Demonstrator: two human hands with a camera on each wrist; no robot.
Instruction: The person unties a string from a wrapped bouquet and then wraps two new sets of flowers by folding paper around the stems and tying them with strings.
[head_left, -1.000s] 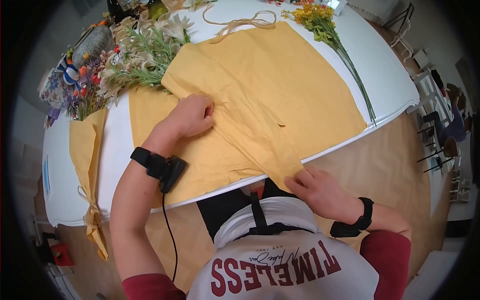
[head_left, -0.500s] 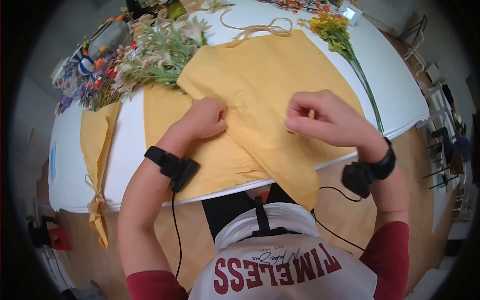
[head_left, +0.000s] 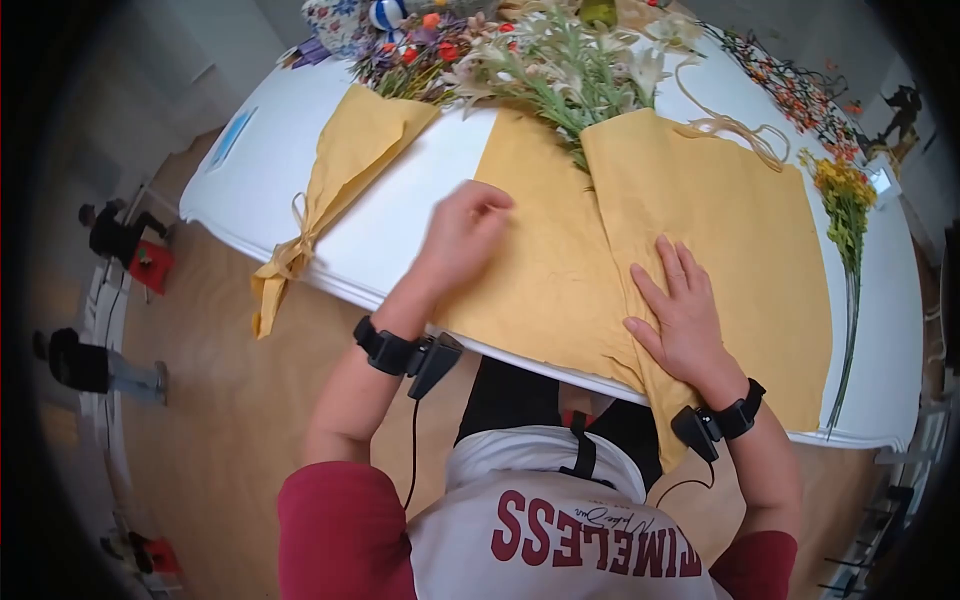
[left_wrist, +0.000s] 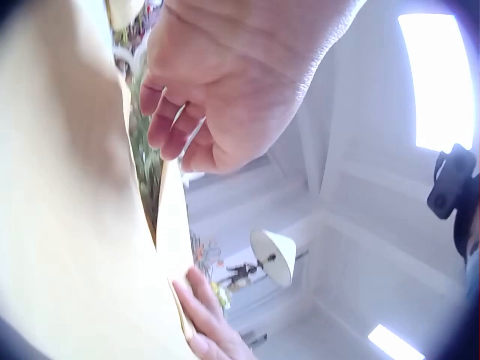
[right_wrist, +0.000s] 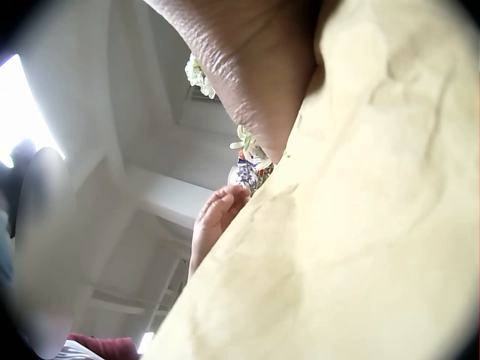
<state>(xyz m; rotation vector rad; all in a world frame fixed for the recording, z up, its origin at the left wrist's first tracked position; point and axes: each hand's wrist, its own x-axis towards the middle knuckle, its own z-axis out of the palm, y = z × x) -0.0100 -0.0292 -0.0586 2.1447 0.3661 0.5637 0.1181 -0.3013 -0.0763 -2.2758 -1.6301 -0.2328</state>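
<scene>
Yellow wrapping paper [head_left: 740,220] lies on the white table, its left part folded over the stems of pale lilies [head_left: 570,85]. The right hand [head_left: 680,315] rests flat on the folded layer with fingers spread. Above the paper's left part, the left hand [head_left: 465,235] is raised with loosely bent fingers and nothing in them; in the left wrist view this hand [left_wrist: 217,97] shows its palm beside the paper [left_wrist: 67,187]. The right wrist view has the paper [right_wrist: 360,210] under the right hand [right_wrist: 255,67], whose fingers are hidden.
A wrapped bouquet [head_left: 350,150] tied with a bow lies at the table's left. Twine [head_left: 740,128] lies behind the paper, and yellow flowers [head_left: 848,215] with long stems are at the right. Orange-red sprays [head_left: 790,95] lie at the back right. People are in the left background.
The left hand has let go of the paper and lifted to the left. The right hand has come down flat on the fold. The head view has swung left.
</scene>
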